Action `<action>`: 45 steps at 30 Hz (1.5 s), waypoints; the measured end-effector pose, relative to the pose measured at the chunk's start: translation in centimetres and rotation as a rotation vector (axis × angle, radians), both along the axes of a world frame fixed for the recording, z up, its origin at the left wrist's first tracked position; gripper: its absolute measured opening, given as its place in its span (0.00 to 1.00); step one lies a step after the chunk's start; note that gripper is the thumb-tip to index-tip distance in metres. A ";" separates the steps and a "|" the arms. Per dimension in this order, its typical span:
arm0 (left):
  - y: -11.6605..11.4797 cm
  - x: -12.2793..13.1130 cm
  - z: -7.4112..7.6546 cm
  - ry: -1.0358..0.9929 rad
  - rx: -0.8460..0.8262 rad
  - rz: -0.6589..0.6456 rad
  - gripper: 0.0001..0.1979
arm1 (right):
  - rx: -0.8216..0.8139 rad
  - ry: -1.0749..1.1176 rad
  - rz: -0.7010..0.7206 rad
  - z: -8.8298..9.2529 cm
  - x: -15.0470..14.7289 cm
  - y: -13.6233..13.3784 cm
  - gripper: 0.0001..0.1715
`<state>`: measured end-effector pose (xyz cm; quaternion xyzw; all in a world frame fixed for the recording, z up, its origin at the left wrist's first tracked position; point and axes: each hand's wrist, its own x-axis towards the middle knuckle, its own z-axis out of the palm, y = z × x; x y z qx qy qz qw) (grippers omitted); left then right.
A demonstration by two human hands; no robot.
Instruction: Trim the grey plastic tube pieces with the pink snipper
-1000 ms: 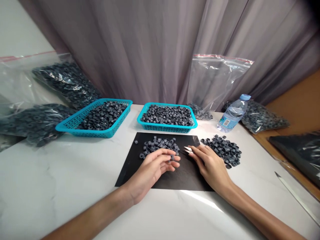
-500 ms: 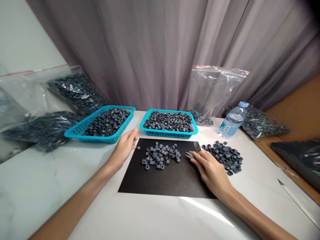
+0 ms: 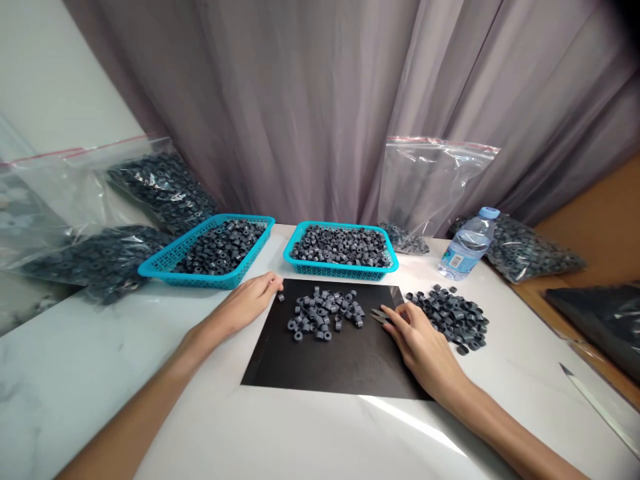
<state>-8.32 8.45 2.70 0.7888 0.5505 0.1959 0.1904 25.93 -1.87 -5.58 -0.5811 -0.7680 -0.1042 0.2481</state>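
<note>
My left hand [image 3: 250, 301] rests on the white table at the far left corner of a black mat [image 3: 325, 365]. Its fingers are stretched out together, with the tips next to a lone dark grey ring [image 3: 281, 297]. A small heap of the same rings [image 3: 324, 312] lies on the mat. At the mat's right side, my right hand [image 3: 425, 345] lies low and holds a small metal tool [image 3: 379, 315] whose tips point at the heap. A second pile of rings [image 3: 453, 317] sits just right of that hand.
Two turquoise baskets [image 3: 165, 271] [image 3: 341, 270] full of rings stand behind the mat. Clear bags of rings [image 3: 150, 183] [image 3: 530, 250] lie left and right, with an almost empty bag [image 3: 430, 180] upright at the back. A water bottle [image 3: 465, 247] and a blade [image 3: 595, 400] are on the right.
My left hand left the heap on the mat, went out toward the left basket, and now sits at the mat's far left corner. The right hand stayed put with the tool.
</note>
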 end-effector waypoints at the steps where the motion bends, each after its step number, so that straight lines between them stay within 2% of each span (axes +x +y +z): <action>1: -0.2 0.0 0.2 0.016 -0.021 -0.003 0.19 | -0.001 -0.001 0.003 0.0 0.0 0.0 0.24; 5: -0.6 -0.2 0.4 -0.004 -0.030 -0.015 0.16 | 0.009 0.004 0.008 -0.1 0.0 0.1 0.23; 9: -0.8 0.3 0.7 -0.166 -0.080 -0.040 0.15 | 0.010 0.001 0.017 -0.3 0.0 0.2 0.22; 12: -1.6 2.1 1.5 -0.385 -0.169 -0.100 0.17 | -0.017 0.015 0.022 -0.3 -0.1 0.2 0.22; 16: -3.9 5.2 2.2 -0.601 -0.334 -0.254 0.16 | -0.050 0.084 0.012 0.1 -0.1 -0.1 0.23; 19: -5.6 7.0 2.0 -0.669 -0.382 -0.317 0.14 | -0.086 0.255 0.017 1.2 -0.5 -0.5 0.20; 22: -7.0 8.2 1.5 -0.653 -0.444 -0.368 0.15 | -0.118 0.527 0.053 2.8 -1.4 -1.4 0.18; 26: -8.1 9.2 0.8 -0.652 -0.484 -0.365 0.16 | -0.109 0.768 0.151 4.5 -2.8 -3.0 0.14; 31: -8.6 9.8 0.3 -0.667 -0.434 -0.374 0.13 | -0.242 0.836 0.329 5.2 -3.4 -4.1 0.13; 38: -8.6 9.8 -0.3 -0.664 -0.364 -0.336 0.13 | -0.417 0.997 0.329 5.1 -3.4 -3.9 0.16; 42: -8.6 9.6 -0.5 -0.625 -0.164 -0.286 0.11 | -0.466 1.045 0.310 5.4 -3.4 -3.7 0.18; 45: -8.6 9.5 -0.6 -0.573 -0.009 -0.308 0.10 | -0.529 1.060 0.319 5.6 -3.3 -3.7 0.19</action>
